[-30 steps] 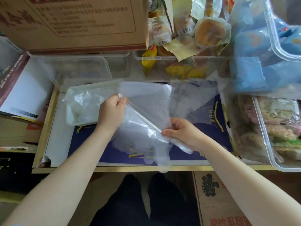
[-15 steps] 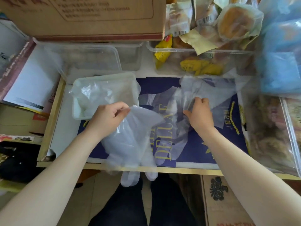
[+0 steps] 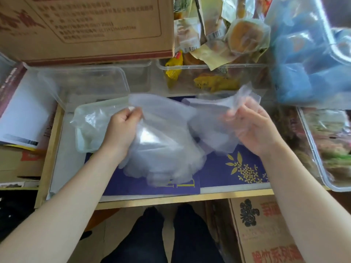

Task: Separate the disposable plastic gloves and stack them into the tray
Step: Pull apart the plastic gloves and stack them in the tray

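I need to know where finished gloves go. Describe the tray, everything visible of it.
The tray is a shallow, pale whitish rectangle with rounded corners and a raised rim, plastic or foam by its look. It lies flat at the table's left end, beside the clear containers. Crumpled clear gloves already lie in it. The left hand, holding another glove, covers its right part.

Setting: small shop or snack stockroom | Evidence: printed cardboard carton at the back; clear plastic bins filled with barcoded, individually wrapped snack packs; another printed carton on the floor | Work surface: narrow wooden bench crowded between the stock containers
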